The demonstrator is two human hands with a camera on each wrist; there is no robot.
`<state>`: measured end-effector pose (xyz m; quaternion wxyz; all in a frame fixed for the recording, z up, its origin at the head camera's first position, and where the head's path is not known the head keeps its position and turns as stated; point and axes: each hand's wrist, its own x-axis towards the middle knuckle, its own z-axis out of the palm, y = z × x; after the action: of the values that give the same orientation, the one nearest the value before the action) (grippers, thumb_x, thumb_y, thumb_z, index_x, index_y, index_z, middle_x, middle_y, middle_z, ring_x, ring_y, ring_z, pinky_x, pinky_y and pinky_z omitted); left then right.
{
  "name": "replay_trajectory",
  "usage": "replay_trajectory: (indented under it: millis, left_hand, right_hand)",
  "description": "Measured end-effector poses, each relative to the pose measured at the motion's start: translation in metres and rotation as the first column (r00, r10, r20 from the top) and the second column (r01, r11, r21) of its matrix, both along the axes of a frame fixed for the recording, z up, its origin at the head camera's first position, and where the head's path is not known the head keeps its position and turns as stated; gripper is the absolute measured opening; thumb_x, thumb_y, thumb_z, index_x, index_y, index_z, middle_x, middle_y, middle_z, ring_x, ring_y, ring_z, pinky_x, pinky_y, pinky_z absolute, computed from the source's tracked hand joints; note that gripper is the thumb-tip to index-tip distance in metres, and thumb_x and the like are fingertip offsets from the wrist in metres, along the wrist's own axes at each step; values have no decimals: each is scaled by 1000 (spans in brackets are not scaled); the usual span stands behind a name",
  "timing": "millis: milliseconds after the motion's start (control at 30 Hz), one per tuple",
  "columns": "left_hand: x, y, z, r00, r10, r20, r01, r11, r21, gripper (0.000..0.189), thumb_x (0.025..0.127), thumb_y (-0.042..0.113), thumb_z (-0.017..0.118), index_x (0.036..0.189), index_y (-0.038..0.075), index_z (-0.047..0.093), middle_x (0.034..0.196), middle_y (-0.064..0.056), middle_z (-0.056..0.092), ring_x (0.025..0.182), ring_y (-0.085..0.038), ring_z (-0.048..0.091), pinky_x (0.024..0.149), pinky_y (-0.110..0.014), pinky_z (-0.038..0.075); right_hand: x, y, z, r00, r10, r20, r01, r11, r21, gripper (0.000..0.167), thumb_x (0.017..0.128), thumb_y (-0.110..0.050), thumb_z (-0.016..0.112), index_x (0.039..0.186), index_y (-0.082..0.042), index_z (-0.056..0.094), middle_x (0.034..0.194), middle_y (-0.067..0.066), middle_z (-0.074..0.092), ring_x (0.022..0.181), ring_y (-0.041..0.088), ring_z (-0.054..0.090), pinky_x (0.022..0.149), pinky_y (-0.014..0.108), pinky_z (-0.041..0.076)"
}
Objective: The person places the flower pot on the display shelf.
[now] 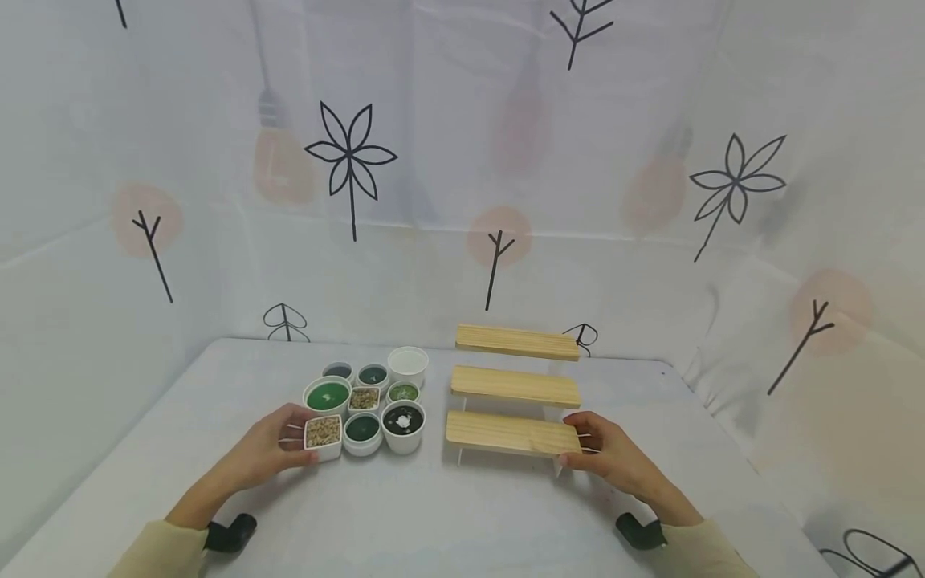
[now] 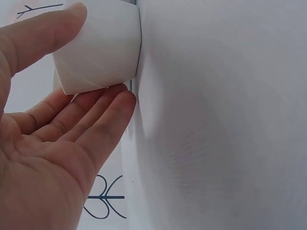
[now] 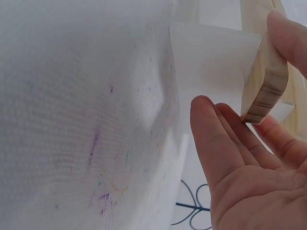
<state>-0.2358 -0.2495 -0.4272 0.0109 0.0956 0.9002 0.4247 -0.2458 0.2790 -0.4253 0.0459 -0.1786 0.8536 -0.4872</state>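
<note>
My left hand point(image 1: 263, 445) holds a small square white bowl point(image 2: 98, 52) of tan granules by its side. In the left wrist view the thumb lies on one face and the fingertips touch another. Beside that bowl cluster several round white cups, among them a green-filled cup point(image 1: 328, 395) and a dark-filled cup point(image 1: 403, 428). At the right, my right hand point(image 1: 610, 457) grips the end of the lowest wooden board point(image 1: 506, 433) of a stepped stand. In the right wrist view the thumb is on one edge of the board point(image 3: 266, 88), the fingers by the other.
The stand's middle board point(image 1: 515, 387) and top board point(image 1: 516, 342) rise behind the lowest one. A white translucent support point(image 3: 211, 62) carries the boards. Behind the cups stands a taller white cup point(image 1: 408, 365). The white table point(image 1: 405, 522) meets a patterned cloth backdrop point(image 1: 405, 281).
</note>
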Motion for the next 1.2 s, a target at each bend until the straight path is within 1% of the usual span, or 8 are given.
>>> replay_trajectory:
  millis: [233,333,400,567,700,900,1033,1200]
  left_hand:
    - [2,-1,4,999,-10,39,9,1000,28,65,68,17,85,119,-2,50,112,-13,59,105,-30,61,83,-30,54]
    - [2,-3,7,998,-40,51,37,998,51,65,68,16,86,119,-4,50,112,-15,59,104,-31,61,83,-30,54]
    - [3,-4,9,997,-42,63,38,997,59,65,67,17,86,118,-3,51,111,-13,60,104,-29,62,82,-28,54]
    - [3,-8,15,995,-75,59,71,995,76,64,68,20,86,118,-2,52,111,-12,60,105,-29,61,83,-29,54]
    - [5,-10,22,994,-109,26,105,989,106,62,70,19,84,117,-3,52,112,-14,60,105,-31,61,83,-29,54]
    - [7,-6,32,992,-124,-14,125,983,133,56,72,16,83,115,-3,51,111,-15,60,105,-32,61,82,-28,54]
    - [8,3,38,988,-144,-47,149,979,141,53,74,13,81,114,-2,52,111,-15,59,105,-32,61,83,-28,54]
    - [4,23,46,982,-173,-77,183,970,159,52,74,16,82,114,2,53,112,-12,59,107,-30,60,86,-28,53]
  right_hand:
    - [-1,-1,0,1000,-2,7,2,1000,5,61,79,-18,78,126,5,46,120,22,55,103,30,61,78,27,52]
    - [-1,-1,1,1000,6,8,-6,1000,8,61,79,-18,78,126,5,46,119,22,56,103,29,61,78,26,52]
    - [-1,0,1,1000,13,5,-13,1000,12,60,80,-18,78,126,5,46,119,21,56,103,29,61,78,26,52]
    - [-1,1,3,1000,29,-2,-29,999,21,60,81,-19,77,127,4,46,119,20,56,103,28,61,79,25,51]
    - [-1,1,3,1000,28,0,-28,999,31,60,81,-20,77,127,4,46,119,20,57,103,29,61,80,28,51]
    - [-2,1,4,1000,24,-1,-24,998,53,60,81,-20,77,127,4,46,118,19,57,102,28,61,79,28,51]
    - [-2,2,4,1000,28,2,-28,998,54,60,81,-20,77,126,3,47,119,19,57,102,28,61,78,27,51]
    - [-1,3,4,999,35,4,-36,999,40,59,81,-19,77,127,3,47,120,19,57,103,29,61,79,26,51]
